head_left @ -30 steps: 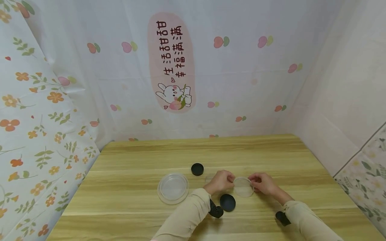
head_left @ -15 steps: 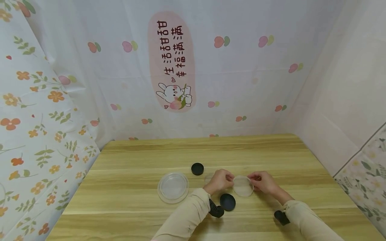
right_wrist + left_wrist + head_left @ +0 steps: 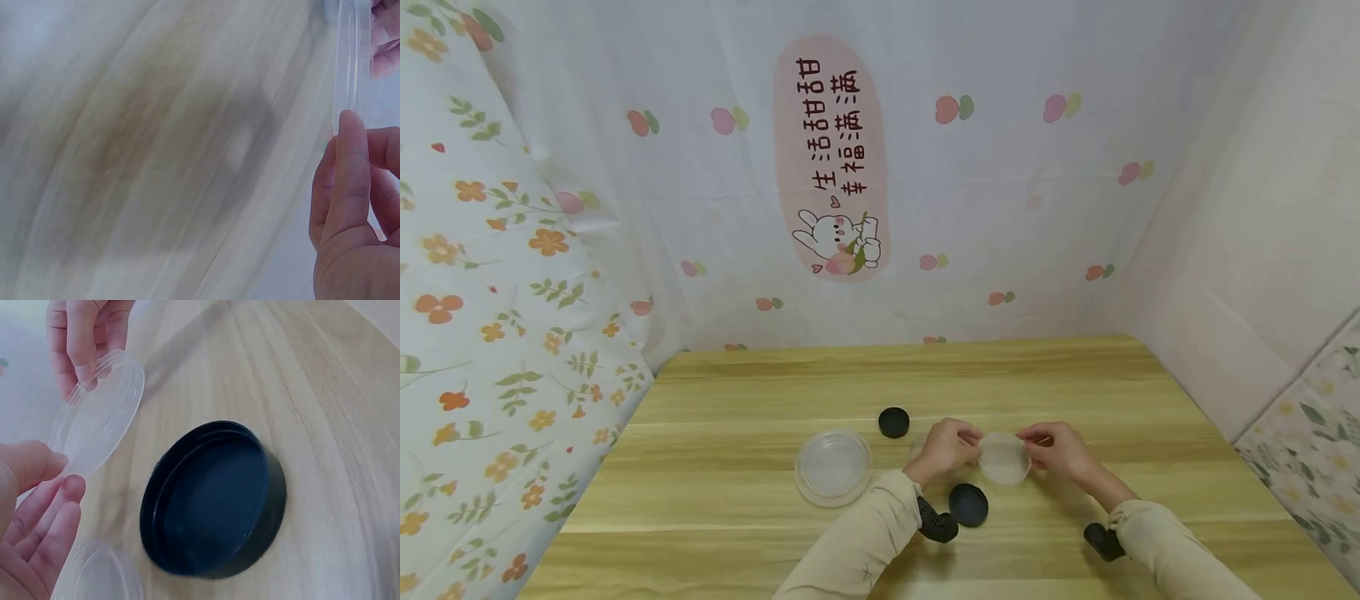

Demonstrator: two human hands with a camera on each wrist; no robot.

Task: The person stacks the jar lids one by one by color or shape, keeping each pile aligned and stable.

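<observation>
A round, clear plastic lid point(image 3: 1004, 458) is held above the table between both hands. My left hand point(image 3: 946, 451) pinches its left edge between thumb and fingers, and my right hand point(image 3: 1064, 455) pinches the opposite edge. In the left wrist view the clear lid point(image 3: 100, 419) stands tilted, its rim ridged. Below the hands lies a black round lid point(image 3: 968, 505), its hollow side up; the left wrist view shows this black lid point(image 3: 212, 500) large. Another clear round piece point(image 3: 919, 446) is partly hidden behind my left hand. The right wrist view sees the held lid point(image 3: 352, 69) edge-on.
Left of my hands, a smaller clear round piece sits on or inside a larger clear one point(image 3: 862, 483); which I cannot tell. A smaller black round lid point(image 3: 893, 422) lies farther back. The wooden table point(image 3: 737, 400) meets a patterned cloth point(image 3: 1000, 208) behind.
Both hands keep their pinch on the clear lid. It has risen slightly and shifted a little left with them. The pieces on the table stay put; the head view shifts slightly.
</observation>
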